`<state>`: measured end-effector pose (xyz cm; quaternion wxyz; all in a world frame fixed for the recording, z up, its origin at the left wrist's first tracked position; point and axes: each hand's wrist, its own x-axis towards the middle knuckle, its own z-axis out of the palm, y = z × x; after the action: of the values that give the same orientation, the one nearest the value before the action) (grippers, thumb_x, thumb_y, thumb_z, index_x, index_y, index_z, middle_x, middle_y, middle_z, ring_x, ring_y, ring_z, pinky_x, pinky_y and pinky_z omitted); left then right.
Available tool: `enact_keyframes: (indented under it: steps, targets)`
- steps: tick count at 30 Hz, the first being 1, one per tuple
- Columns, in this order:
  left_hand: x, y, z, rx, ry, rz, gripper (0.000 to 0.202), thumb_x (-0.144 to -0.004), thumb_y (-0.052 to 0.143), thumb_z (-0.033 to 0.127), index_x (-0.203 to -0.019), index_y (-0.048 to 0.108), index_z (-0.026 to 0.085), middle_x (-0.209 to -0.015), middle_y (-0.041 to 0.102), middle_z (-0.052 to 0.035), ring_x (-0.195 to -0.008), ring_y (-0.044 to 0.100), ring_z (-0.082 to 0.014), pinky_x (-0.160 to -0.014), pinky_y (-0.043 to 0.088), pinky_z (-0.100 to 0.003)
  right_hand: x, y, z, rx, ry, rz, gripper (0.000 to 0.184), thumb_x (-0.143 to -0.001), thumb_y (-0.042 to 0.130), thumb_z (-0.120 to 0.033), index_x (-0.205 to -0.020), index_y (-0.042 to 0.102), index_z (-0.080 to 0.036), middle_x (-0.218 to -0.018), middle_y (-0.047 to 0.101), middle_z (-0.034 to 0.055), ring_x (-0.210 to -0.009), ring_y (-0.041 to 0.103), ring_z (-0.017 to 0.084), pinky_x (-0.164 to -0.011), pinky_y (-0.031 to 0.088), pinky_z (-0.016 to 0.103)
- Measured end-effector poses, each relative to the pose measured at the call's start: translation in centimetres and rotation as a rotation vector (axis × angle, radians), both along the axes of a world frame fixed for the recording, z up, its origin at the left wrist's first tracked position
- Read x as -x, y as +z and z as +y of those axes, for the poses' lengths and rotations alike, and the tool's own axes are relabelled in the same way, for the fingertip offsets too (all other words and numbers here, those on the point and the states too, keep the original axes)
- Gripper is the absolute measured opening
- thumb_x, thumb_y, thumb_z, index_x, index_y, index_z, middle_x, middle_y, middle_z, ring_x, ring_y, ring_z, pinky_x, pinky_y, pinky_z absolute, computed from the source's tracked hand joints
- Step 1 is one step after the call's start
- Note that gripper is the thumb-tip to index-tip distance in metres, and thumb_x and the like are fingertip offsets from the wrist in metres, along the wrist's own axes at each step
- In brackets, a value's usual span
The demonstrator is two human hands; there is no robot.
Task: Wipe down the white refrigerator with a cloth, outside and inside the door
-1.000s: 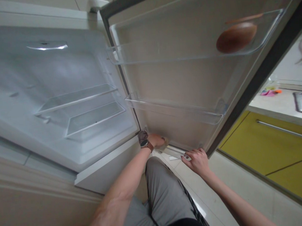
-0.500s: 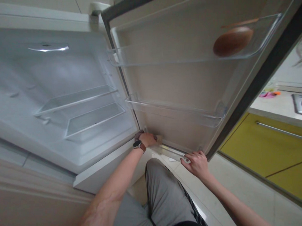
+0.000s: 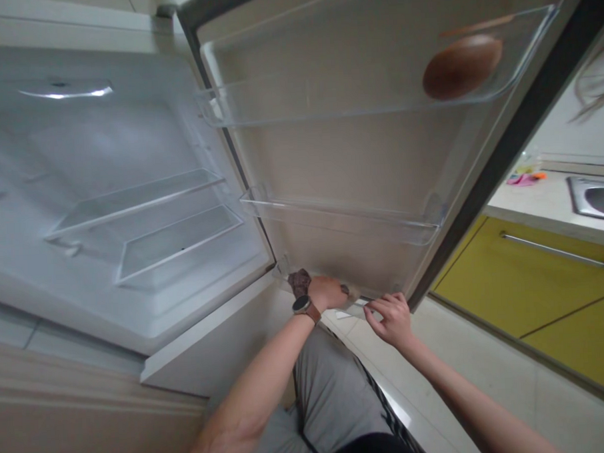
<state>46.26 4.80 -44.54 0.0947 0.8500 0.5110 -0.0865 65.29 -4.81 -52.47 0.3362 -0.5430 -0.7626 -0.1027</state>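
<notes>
The fridge door (image 3: 359, 150) stands open in front of me. My left hand (image 3: 327, 292), with a watch on the wrist, is closed on a small beige cloth (image 3: 351, 293) pressed against the bottom of the door's inner side. My right hand (image 3: 393, 316) is just to its right, fingers curled round the edge of the lowest clear door bin (image 3: 358, 309). Both hands are low, above my grey-trousered knee (image 3: 333, 385).
Two clear door bins (image 3: 342, 218) sit higher up; the top one holds a brown rounded object (image 3: 461, 66). The fridge interior (image 3: 104, 168) with glass shelves (image 3: 135, 197) is at left. Yellow cabinets (image 3: 545, 289), a counter and a sink (image 3: 598, 200) lie at right.
My left hand has slid rightward along the bottom of the door with the cloth, closer to my right hand. The right hand has kept its grip and shifted slightly left.
</notes>
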Motion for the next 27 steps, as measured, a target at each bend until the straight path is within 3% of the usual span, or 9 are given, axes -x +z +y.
enact_keyframes:
  steps: [3,6,10,12,14,16,18,22,27]
  targets:
    - [-1.8,-0.2,-1.6,-0.043,-0.055,-0.028,0.047,-0.097,0.049,0.041,-0.119,0.080,0.014,-0.120,0.076,-0.0190,-0.117,0.071,-0.0338,-0.100,0.056,-0.040,-0.2,0.4,-0.5,-0.021,0.073,0.118,0.033,-0.104,0.047,-0.032,-0.093,0.075,-0.020,-0.087,0.072,0.0047,-0.086,0.062,0.018,-0.085,0.035,0.035]
    - [-2.3,-0.3,-2.0,-0.064,-0.061,-0.040,0.049,-0.097,0.048,0.044,-0.116,0.081,0.013,-0.116,0.077,-0.0195,-0.114,0.073,-0.0341,-0.096,0.057,-0.040,-1.8,2.3,-0.8,-0.240,0.087,0.130,0.019,-0.097,0.058,-0.028,-0.112,0.070,-0.023,-0.113,0.069,0.0067,-0.110,0.064,0.022,-0.095,0.041,0.037]
    - [-2.0,-0.4,-1.7,-0.075,-0.057,-0.053,0.053,-0.099,0.044,0.046,-0.114,0.081,0.012,-0.113,0.078,-0.0200,-0.111,0.074,-0.0341,-0.093,0.058,-0.040,-6.1,7.1,0.5,-0.656,-0.133,0.115,0.057,-0.082,0.079,-0.034,-0.134,0.057,-0.030,-0.136,0.055,0.0084,-0.135,0.053,0.032,-0.112,0.043,0.050]
    - [-1.9,-0.5,-1.6,-0.076,-0.048,-0.048,0.053,-0.099,0.044,0.047,-0.114,0.081,0.012,-0.114,0.078,-0.0193,-0.111,0.074,-0.0337,-0.092,0.058,-0.039,-8.2,9.1,1.9,-0.685,-0.250,0.141,0.081,-0.078,0.083,-0.046,-0.147,0.045,-0.029,-0.154,0.039,0.0126,-0.149,0.037,0.041,-0.120,0.034,0.064]
    - [-1.9,-0.6,-1.7,-0.083,-0.042,-0.043,0.053,-0.099,0.044,0.047,-0.114,0.081,0.013,-0.114,0.078,-0.0188,-0.110,0.074,-0.0336,-0.091,0.059,-0.039,-9.4,10.1,3.3,-0.629,-0.277,0.150,0.100,-0.077,0.081,-0.056,-0.158,0.030,-0.029,-0.166,0.020,0.0158,-0.156,0.022,0.045,-0.122,0.023,0.073]
    - [-1.8,-0.7,-1.8,-0.093,-0.041,-0.048,0.052,-0.099,0.044,0.047,-0.113,0.082,0.014,-0.114,0.078,-0.0183,-0.110,0.074,-0.0335,-0.091,0.059,-0.039,-9.8,10.0,4.5,-0.574,-0.250,0.163,0.111,-0.078,0.078,-0.060,-0.164,0.015,-0.029,-0.170,0.008,0.0176,-0.159,0.015,0.046,-0.122,0.021,0.074]
    - [-1.5,-0.8,-1.7,-0.097,-0.036,-0.055,0.052,-0.098,0.045,0.048,-0.111,0.082,0.015,-0.113,0.078,-0.0179,-0.110,0.074,-0.0330,-0.092,0.058,-0.038,-9.6,9.2,5.3,-0.563,-0.228,0.188,0.114,-0.079,0.077,-0.060,-0.165,0.008,-0.030,-0.171,0.006,0.0183,-0.160,0.012,0.046,-0.121,0.024,0.073]
    - [0.9,-1.1,-0.6,-0.107,0.037,-0.063,0.045,-0.097,0.050,0.045,-0.107,0.082,0.016,-0.110,0.079,-0.0178,-0.109,0.075,-0.0316,-0.092,0.057,-0.036,-8.7,7.7,6.0,-0.621,-0.223,0.221,0.106,-0.080,0.074,-0.054,-0.164,0.015,-0.030,-0.168,0.016,0.0175,-0.158,0.021,0.046,-0.121,0.029,0.070]
    - [7.1,-0.3,1.8,-0.162,0.194,-0.077,0.037,-0.096,0.055,0.040,-0.106,0.081,0.016,-0.110,0.079,-0.0180,-0.110,0.074,-0.0316,-0.093,0.054,-0.035,-8.1,7.5,5.7,-0.626,-0.264,0.228,0.102,-0.077,0.073,-0.050,-0.162,0.018,-0.030,-0.165,0.019,0.0183,-0.156,0.025,0.047,-0.118,0.035,0.068]
